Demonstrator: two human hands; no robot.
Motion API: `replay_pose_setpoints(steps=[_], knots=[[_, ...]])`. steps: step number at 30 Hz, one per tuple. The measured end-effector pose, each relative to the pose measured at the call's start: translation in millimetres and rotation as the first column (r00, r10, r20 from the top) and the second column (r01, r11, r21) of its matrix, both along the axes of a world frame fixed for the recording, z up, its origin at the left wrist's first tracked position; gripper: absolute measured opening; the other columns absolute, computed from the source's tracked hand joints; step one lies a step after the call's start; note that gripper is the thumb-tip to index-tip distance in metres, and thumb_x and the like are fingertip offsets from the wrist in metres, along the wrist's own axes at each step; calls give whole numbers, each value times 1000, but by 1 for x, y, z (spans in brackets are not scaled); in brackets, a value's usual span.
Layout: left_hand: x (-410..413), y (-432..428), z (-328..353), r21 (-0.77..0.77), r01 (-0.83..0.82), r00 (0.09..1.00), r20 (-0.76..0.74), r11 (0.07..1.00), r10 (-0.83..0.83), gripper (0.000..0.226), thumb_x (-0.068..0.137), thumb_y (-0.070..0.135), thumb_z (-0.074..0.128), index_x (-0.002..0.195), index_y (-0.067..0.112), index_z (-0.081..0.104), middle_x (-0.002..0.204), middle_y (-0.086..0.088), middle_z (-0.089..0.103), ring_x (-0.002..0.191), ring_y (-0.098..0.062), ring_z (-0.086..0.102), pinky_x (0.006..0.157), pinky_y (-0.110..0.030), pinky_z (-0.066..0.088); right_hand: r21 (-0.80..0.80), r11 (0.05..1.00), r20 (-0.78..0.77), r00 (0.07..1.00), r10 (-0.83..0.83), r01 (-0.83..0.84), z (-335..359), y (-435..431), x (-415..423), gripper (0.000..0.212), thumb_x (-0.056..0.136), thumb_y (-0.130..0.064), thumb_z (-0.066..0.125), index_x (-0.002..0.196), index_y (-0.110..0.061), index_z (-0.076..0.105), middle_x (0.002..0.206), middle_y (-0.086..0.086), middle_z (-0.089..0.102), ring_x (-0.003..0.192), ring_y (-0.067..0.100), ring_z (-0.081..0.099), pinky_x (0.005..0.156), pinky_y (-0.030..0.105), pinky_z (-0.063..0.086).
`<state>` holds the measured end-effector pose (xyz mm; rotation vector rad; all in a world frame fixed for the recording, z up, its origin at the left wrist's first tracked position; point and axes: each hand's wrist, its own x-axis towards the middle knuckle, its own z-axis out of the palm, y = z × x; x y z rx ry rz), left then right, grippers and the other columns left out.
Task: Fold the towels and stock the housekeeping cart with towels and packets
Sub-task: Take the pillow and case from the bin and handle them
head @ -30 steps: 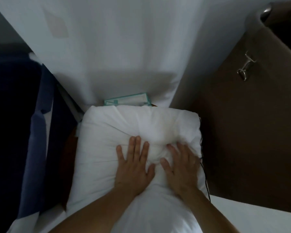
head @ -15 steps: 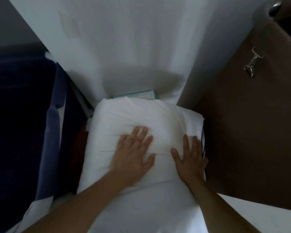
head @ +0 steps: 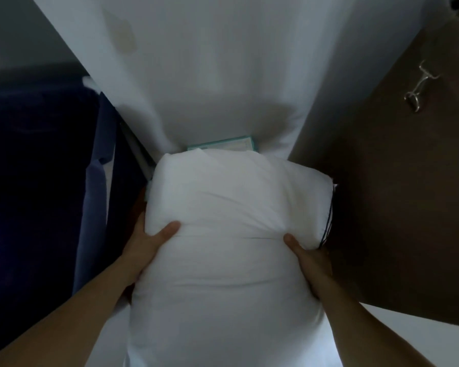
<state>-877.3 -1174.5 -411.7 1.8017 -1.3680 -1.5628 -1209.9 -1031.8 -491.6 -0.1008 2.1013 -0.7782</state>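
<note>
Running lengthwise away toward the packet [head: 223, 145], white towel bundle [head: 223, 202]

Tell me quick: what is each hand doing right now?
Left hand: grips the left side of the white towel, thumb on top.
Right hand: grips the right side of it, thumb on top.

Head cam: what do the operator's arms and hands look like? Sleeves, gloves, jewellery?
Left hand and right hand are bare: no gloves. Both forearms show no sleeves, watch or bands up to the frame edge. Most fingers are hidden behind the white bundle, so rings cannot be ruled out.
</note>
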Motion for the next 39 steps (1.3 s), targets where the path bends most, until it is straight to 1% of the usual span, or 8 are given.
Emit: replay_pose_setpoints(steps=[4, 9, 14, 19, 27, 32, 35, 39], knots=[[-5, -5, -8, 115, -117, 992, 65, 986, 110, 141, 36, 82, 80, 154, 37, 17, 150, 3, 40, 127, -23, 48, 109, -48, 40, -30, 1000, 47, 999, -2, 4, 0, -6, -4, 152, 20, -85, 80, 147, -10, 41, 145, 8, 50, 127, 26, 52, 108, 39, 41], [-13, -7, -12, 172, -165, 985, 86, 971, 152, 150, 31, 82, 81, 156, 34, 13, 156, 1, 35, 133, -25, 44, 112, -48, 37, -142, 990, 145, 989, 23, -2, 7, -13, -11, 125, 23, -72, 89, 130, -12, 60, 109, -1, 63, 87, 12, 58, 83, 25, 45], [-6, -5, 1, 150, -165, 985, 76, 975, 155, 128, 42, 77, 82, 149, 25, 37, 141, -2, 52, 106, -19, 57, 89, -32, 46, -259, 965, 144, 990, 5, 33, 22, -15, -2, 119, 26, -58, 95, 132, -22, 54, 125, 0, 63, 110, 21, 62, 99, 39, 51], [13, 0, 36, 181, -65, 994, -74, 981, 79, 112, 42, 76, 82, 138, 27, 51, 124, -2, 65, 106, -22, 63, 92, -38, 51, -379, 925, 48, 999, -17, 34, 56, 0, 24, 120, 29, -57, 94, 135, -22, 51, 124, -4, 63, 109, 18, 63, 97, 36, 52], [39, 36, 122, 113, 118, 956, -283, 987, -82, 71, 58, 67, 79, 115, 26, 68, 107, -1, 75, 96, -21, 72, 81, -35, 55, -420, 900, 40, 993, -110, 116, 151, 68, 58, 72, 49, -54, 93, 105, -18, 68, 94, -8, 70, 83, 8, 65, 67, 19, 47], [46, 83, 163, 111, 205, 941, -295, 973, -165, 79, 61, 65, 80, 123, 20, 64, 109, -5, 74, 95, -26, 72, 77, -33, 57, -413, 882, 33, 972, -233, 226, 194, 152, 87, 79, 40, -59, 93, 102, -13, 73, 96, -2, 75, 88, 18, 71, 84, 31, 55], [34, 118, 173, 135, 282, 921, -315, 950, -229, 70, 67, 61, 79, 120, 18, 66, 105, -6, 75, 91, -25, 73, 70, -32, 58, -411, 865, 35, 953, -300, 287, 203, 203, 95, 64, 47, -53, 94, 91, -10, 77, 91, 0, 76, 83, 16, 71, 78, 26, 53], [0, 170, 173, 145, 394, 882, -336, 908, -330, 73, 67, 61, 80, 123, 17, 66, 116, -9, 72, 101, -29, 71, 90, -41, 55, -408, 827, 51, 914, -402, 386, 204, 281, 85, 49, 49, -47, 94, 80, -14, 76, 77, -7, 74, 69, 6, 69, 57, 16, 48]])
